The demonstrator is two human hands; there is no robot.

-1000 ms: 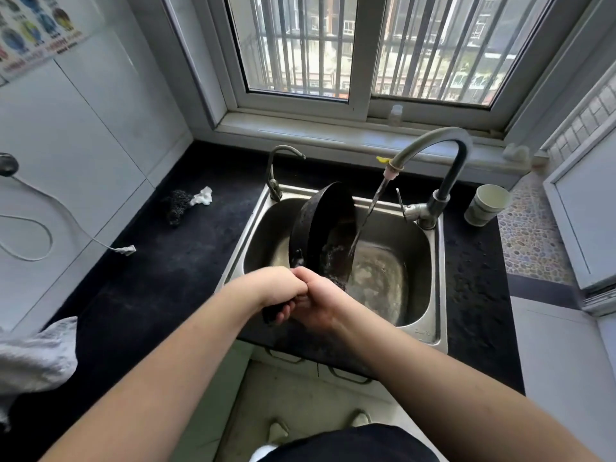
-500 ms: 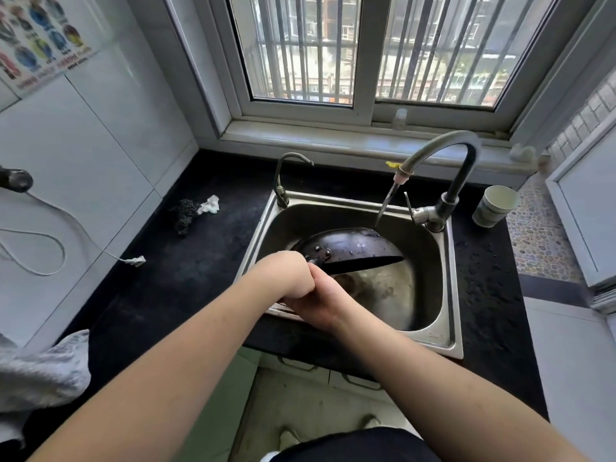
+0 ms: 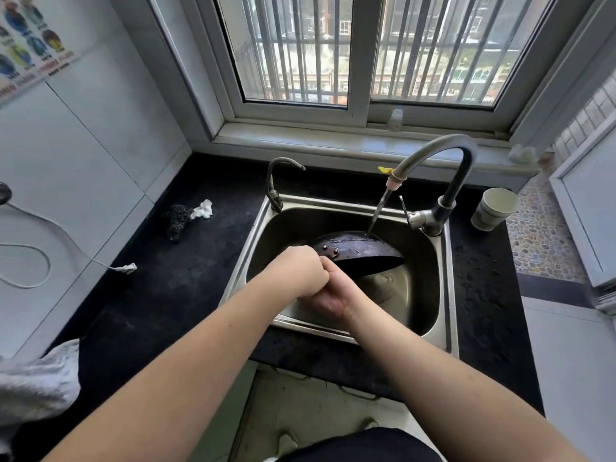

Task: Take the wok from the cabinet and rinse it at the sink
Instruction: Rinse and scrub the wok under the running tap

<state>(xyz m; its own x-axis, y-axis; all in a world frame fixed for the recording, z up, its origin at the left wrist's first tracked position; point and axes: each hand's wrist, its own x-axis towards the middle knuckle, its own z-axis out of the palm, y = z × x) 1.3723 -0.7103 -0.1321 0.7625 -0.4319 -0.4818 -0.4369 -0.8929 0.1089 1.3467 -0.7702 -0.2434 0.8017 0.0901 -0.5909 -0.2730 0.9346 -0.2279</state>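
Black countertop surrounds a stainless sink set below a barred window. Wok is held inside the sink basin, turned bottom-up, with a stream from the tall faucet striking its dark underside. Left hand and right hand, touching each other, are both curled round the wok's handle, which they hide. Paper cup stands right of the faucet; steel scourer lies on the counter left of the sink.

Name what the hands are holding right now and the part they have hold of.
Both the left hand and the right hand grip the black wok by its handle, which their fingers hide, over the sink.
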